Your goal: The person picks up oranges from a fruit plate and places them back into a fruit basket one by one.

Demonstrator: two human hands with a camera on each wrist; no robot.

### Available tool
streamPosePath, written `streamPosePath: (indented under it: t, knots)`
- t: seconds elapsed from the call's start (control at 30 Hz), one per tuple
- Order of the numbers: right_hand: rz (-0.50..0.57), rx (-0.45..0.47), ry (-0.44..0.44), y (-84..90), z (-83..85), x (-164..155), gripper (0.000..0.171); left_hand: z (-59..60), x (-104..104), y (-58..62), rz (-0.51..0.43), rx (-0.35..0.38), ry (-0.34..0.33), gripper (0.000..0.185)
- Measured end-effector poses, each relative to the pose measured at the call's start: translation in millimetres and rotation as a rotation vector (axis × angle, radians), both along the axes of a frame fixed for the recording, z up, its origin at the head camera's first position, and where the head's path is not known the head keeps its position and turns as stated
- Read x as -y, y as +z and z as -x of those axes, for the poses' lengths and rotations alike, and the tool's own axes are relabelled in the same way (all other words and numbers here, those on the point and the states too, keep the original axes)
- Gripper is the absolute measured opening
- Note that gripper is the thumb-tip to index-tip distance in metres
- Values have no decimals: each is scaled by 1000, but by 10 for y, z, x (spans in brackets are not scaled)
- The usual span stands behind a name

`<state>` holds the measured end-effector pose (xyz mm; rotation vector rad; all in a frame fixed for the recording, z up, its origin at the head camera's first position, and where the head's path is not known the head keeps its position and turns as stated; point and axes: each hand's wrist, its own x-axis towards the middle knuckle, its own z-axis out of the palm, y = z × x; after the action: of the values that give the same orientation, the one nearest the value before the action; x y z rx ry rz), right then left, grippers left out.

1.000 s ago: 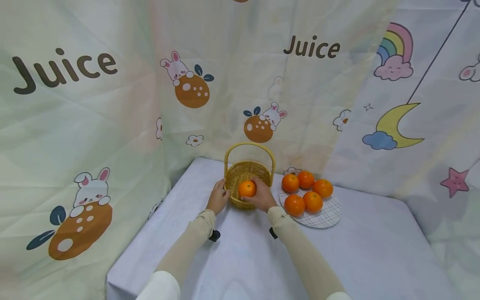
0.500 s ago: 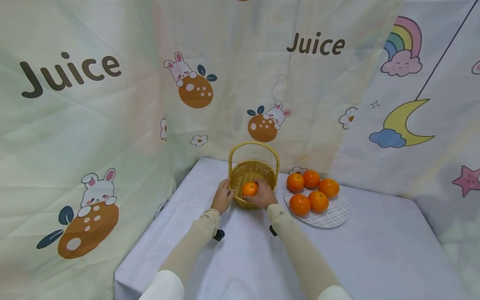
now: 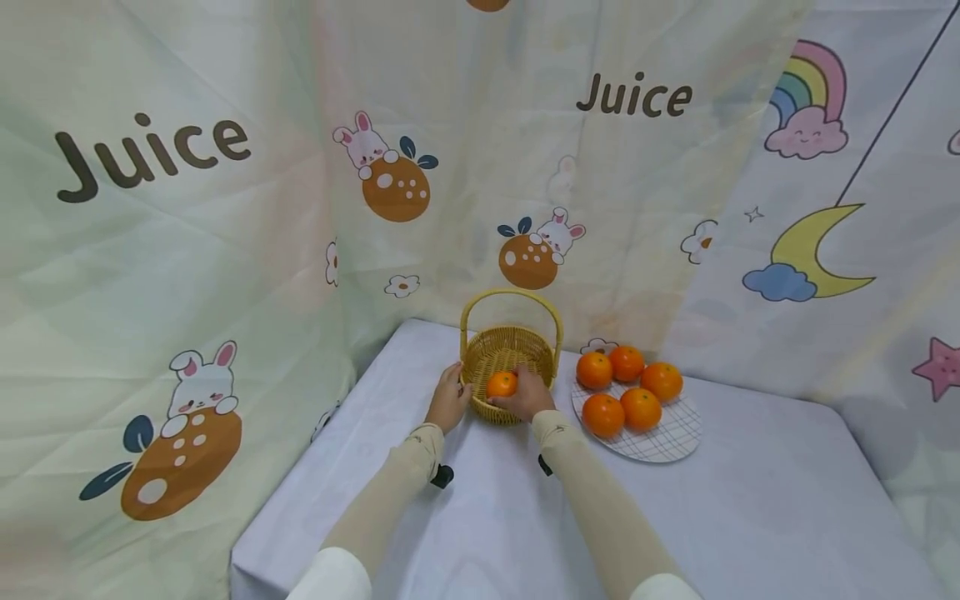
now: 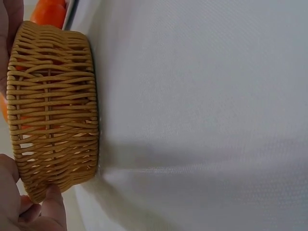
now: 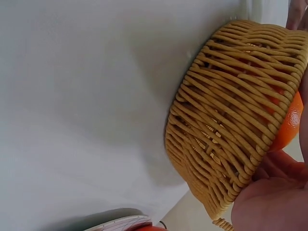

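A yellow wicker basket with a tall arched handle stands on the table. My left hand grips its left rim; in the left wrist view, fingers press the woven outside. My right hand reaches over the front rim and holds an orange inside the basket. In the right wrist view the orange shows above the rim, and the hand lies beside it. The basket wall hides the fruit's lower part, and some right fingers are hidden.
Right of the basket lies a round plate with a grid pattern, holding several oranges. The table has a white cloth. Printed curtains hang close behind the table and along its sides.
The orange and my right hand have sunk slightly lower into the basket. My left hand stays on the rim. The head view has shifted a little, moving the whole scene rightward.
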<state>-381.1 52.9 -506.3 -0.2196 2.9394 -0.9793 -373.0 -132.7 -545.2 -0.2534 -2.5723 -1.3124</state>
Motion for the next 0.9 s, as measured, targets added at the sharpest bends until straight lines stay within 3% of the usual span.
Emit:
streamPosePath:
  t: [0.5, 0.9]
  knots:
    - [-35, 11, 19, -32, 90, 7, 76, 17, 1, -15, -17, -4, 6, 53]
    - [1, -35, 17, -45, 10, -23, 79, -16, -22, 16, -40, 21, 9, 54]
